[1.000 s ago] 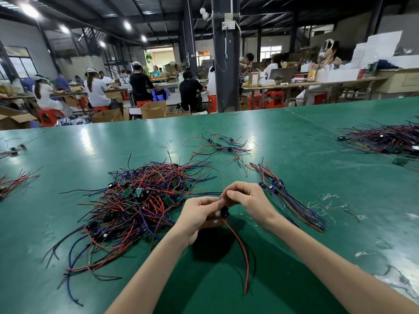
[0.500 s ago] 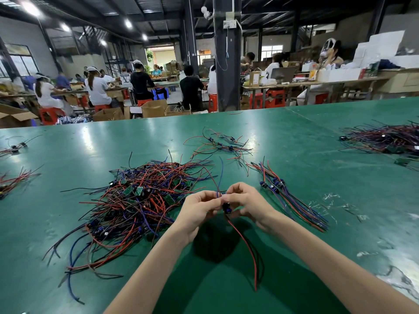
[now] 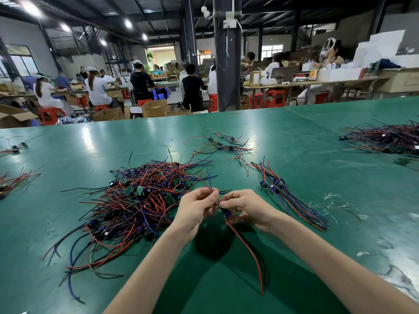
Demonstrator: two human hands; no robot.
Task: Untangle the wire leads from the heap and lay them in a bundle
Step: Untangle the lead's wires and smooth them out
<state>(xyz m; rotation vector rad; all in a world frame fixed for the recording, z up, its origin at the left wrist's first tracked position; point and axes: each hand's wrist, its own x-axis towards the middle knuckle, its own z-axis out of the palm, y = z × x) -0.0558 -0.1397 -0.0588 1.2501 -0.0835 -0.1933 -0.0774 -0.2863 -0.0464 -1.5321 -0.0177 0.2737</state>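
Fingers (image 3: 210,196) of left hand (image 3: 195,208) and right hand (image 3: 248,207) tight on one wire lead (image 3: 249,250), heap (image 3: 136,200) alongside.

One camera sits on the person's head and looks forward and down, close over the green table (image 3: 294,143), so the left hand (image 3: 195,209) and right hand (image 3: 249,207) show in the middle of the frame and the big room (image 3: 167,48) lies far off at the top.

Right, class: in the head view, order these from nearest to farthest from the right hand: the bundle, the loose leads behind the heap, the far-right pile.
1. Bundle, just right of the right hand.
2. Loose leads, farther back, centre.
3. Far-right pile, away at the frame's right edge.
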